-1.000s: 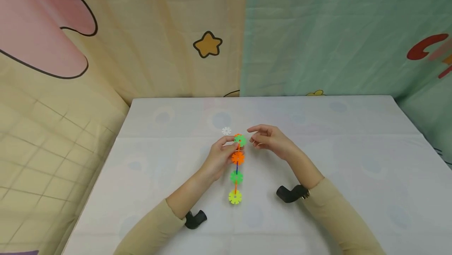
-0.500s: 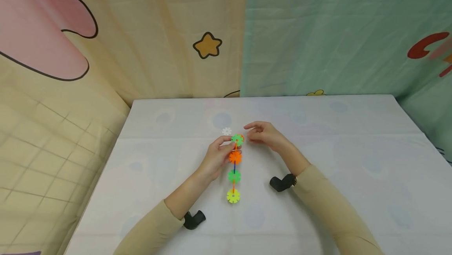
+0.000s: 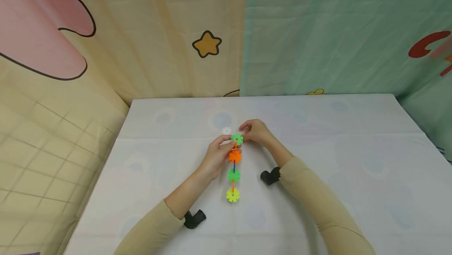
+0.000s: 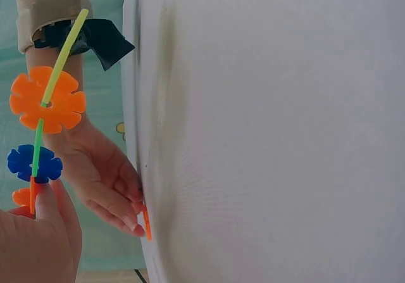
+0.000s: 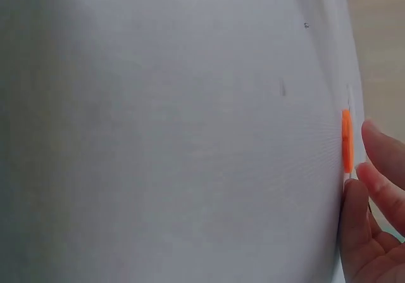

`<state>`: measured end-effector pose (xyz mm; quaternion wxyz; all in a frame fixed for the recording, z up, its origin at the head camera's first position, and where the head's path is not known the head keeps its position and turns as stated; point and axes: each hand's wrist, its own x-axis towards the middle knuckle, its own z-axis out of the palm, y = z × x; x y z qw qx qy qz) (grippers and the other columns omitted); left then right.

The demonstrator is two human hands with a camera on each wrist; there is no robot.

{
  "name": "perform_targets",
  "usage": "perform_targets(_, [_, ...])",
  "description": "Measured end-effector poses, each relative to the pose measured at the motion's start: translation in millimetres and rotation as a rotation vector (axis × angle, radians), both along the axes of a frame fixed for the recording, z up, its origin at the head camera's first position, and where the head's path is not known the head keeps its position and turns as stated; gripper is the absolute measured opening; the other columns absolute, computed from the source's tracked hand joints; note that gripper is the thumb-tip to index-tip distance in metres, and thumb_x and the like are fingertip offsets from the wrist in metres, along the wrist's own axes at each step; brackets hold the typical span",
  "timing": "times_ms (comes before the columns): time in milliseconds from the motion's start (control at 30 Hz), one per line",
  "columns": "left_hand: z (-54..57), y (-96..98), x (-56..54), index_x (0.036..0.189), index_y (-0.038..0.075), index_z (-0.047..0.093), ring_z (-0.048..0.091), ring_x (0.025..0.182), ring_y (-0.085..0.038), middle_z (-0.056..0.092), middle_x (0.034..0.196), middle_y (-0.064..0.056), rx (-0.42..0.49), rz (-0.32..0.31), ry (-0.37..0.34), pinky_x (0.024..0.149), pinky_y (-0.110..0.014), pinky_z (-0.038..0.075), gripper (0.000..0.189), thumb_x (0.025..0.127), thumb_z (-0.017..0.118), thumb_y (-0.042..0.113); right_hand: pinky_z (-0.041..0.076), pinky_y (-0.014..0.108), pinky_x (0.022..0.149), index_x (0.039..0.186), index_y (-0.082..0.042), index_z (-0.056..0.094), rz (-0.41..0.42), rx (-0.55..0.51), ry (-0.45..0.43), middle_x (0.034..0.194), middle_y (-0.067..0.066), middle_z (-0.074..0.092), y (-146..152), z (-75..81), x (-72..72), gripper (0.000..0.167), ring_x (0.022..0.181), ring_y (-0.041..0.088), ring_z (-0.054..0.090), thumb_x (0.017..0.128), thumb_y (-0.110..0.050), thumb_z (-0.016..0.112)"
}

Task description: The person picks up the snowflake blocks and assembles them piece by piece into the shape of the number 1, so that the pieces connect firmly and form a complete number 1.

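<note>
My left hand (image 3: 216, 157) pinches a string of plastic flower discs (image 3: 235, 156) joined by thin sticks near its top. In the head view it runs from a green disc down through orange and green discs to a yellow disc (image 3: 232, 195). The left wrist view shows an orange flower disc (image 4: 24, 102) with a yellow stick, and a blue disc (image 4: 24, 166) close to my fingers. My right hand (image 3: 259, 132) is just beyond the string's top. Its fingertips pinch the end of an orange flower disc (image 5: 347, 140), seen edge-on at the tabletop; the head view hides this disc.
A white flower disc (image 3: 226, 130) lies on the white-covered table (image 3: 339, 141), just behind my left fingertips. Black wrist devices (image 3: 195, 219) stick out below both forearms. Printed cloth walls (image 3: 169, 31) stand behind the table and at its sides.
My right hand has moved left to the orange disc behind the string, and that disc is now hidden in the head view. My left hand and the string have shifted slightly left.
</note>
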<state>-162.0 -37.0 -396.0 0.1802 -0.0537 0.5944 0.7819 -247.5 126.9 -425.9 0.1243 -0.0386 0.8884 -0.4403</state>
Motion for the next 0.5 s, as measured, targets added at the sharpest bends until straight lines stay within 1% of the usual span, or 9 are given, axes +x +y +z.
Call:
perform_targets(67, [0.4,0.1,0.6,0.116,-0.006,0.053,0.065,0.075,-0.013,0.066,0.09,-0.012,0.018,0.002,0.002,0.074,-0.025,0.053,0.023,0.094,0.051,0.002,0.037,0.023,0.053,0.094,-0.001,0.067,0.019,0.054,0.026,0.066,0.004,0.05,-2.2,0.5,-0.5,0.026,0.06,0.017,0.045,0.071,-0.006,0.077])
perform_targets(200, [1.6,0.3,1.6,0.116,-0.005,0.053,0.064,0.073,-0.011,0.066,0.085,-0.008,0.019,-0.002,0.0,0.071,-0.023,0.053,0.023,0.094,0.05,0.002,0.035,0.023,0.052,0.086,-0.003,0.066,0.06,0.15,0.066,0.063,0.003,0.048,-6.5,1.7,0.0,0.022,0.058,0.016,0.044,0.069,-0.009,0.078])
perform_targets(333, [2.0,0.1,1.8,0.116,-0.005,0.053,0.064,0.074,-0.011,0.066,0.088,-0.01,0.011,-0.003,0.008,0.07,-0.023,0.053,0.023,0.095,0.05,0.003,0.036,0.024,0.053,0.081,-0.003,0.064,0.069,0.182,0.069,0.064,0.003,0.048,-9.2,3.6,1.2,0.02,0.06,0.017,0.044,0.067,-0.008,0.079])
perform_targets(500, [2.6,-0.3,2.0,0.115,-0.004,0.054,0.065,0.075,-0.012,0.066,0.09,-0.011,0.007,0.008,0.003,0.069,-0.023,0.053,0.022,0.094,0.051,0.003,0.037,0.024,0.055,0.082,-0.003,0.062,0.093,0.182,0.057,0.068,0.004,0.049,-9.6,5.2,4.0,0.022,0.063,0.018,0.045,0.068,-0.007,0.078])
